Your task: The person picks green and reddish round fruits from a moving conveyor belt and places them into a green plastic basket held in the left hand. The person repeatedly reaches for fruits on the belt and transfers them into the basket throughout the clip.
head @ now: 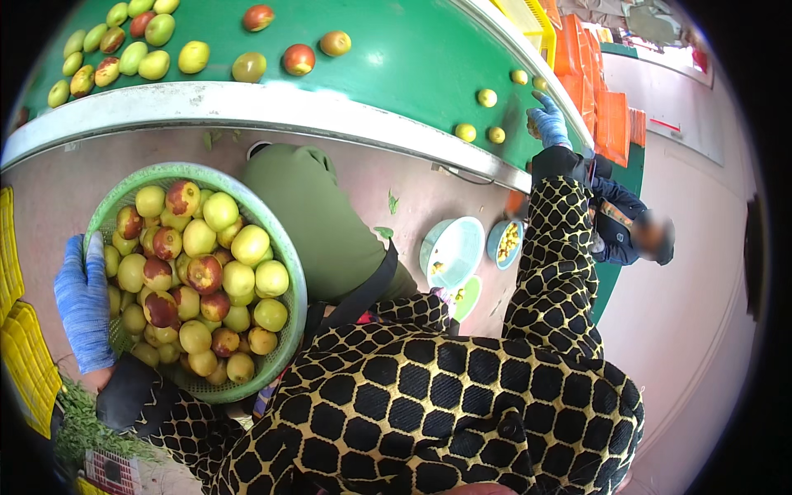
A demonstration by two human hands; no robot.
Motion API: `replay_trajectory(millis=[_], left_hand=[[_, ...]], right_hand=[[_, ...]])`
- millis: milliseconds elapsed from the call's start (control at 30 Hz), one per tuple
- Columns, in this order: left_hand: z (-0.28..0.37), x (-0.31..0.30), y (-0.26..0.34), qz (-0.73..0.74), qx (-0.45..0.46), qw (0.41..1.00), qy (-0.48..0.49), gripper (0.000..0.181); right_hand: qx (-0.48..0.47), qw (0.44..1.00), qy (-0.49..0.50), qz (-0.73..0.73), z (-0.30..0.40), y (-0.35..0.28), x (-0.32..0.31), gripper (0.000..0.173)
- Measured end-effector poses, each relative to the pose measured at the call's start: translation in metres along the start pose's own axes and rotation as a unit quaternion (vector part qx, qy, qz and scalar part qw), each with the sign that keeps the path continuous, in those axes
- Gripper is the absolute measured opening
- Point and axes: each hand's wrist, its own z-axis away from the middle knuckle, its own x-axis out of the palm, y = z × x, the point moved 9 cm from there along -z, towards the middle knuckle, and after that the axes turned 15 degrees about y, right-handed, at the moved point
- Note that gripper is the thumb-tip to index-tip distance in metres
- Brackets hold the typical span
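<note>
My left hand (83, 303), in a blue knit glove, grips the rim of a round green plastic basket (297, 309). Yellow-green and red-brown jujubes (204, 274) fill the basket, which I hold at my left side. My right arm reaches far out over the green conveyor belt (396, 68). At its end my right hand (549, 124), also gloved in blue, is partly curled around a small brownish jujube (533, 127), with one finger extended. That finger is close to another small jujube (540, 83) by the belt's far rail. A few small jujubes (487, 98) lie left of this hand.
More jujubes (133, 59) lie on the belt's left part, behind its white metal rail (216, 102). Light-blue basins (455, 247) stand on the floor below. Orange crates (575, 68) are stacked beyond the belt, yellow crates (28, 365) at left. Another person (619, 223) is at right.
</note>
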Motion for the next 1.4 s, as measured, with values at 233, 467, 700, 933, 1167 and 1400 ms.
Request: replay_trajectory(millis=[233, 467, 700, 933, 1167, 1400], left_hand=[[0.007, -0.009, 0.003, -0.002, -0.015, 1.000, -0.012, 0.030], [0.008, -0.010, -0.002, 0.012, 0.019, 0.999, 0.040, 0.030], [0.009, -0.021, 0.018, 0.000, -0.022, 1.000, -0.012, 0.023], [0.000, -0.013, 0.024, -0.009, 0.036, 0.999, 0.028, 0.029], [0.003, -0.012, 0.024, -0.034, 0.017, 0.999, 0.038, 0.032], [0.007, -0.018, 0.028, -0.047, 0.040, 0.997, 0.052, 0.032]], right_hand=[[-0.093, 0.995, -0.006, 0.035, -0.031, -0.055, 0.045, 0.056], [-0.231, 0.953, -0.013, 0.196, -0.026, -0.112, 0.088, 0.049], [-0.340, 0.925, -0.066, 0.154, 0.031, -0.182, 0.126, 0.058], [-0.533, 0.830, -0.077, 0.141, 0.082, -0.268, 0.175, 0.053], [-0.498, 0.847, -0.134, 0.131, 0.126, -0.294, 0.191, 0.038], [-0.270, 0.895, -0.324, -0.145, 0.215, -0.288, 0.163, 0.044]])
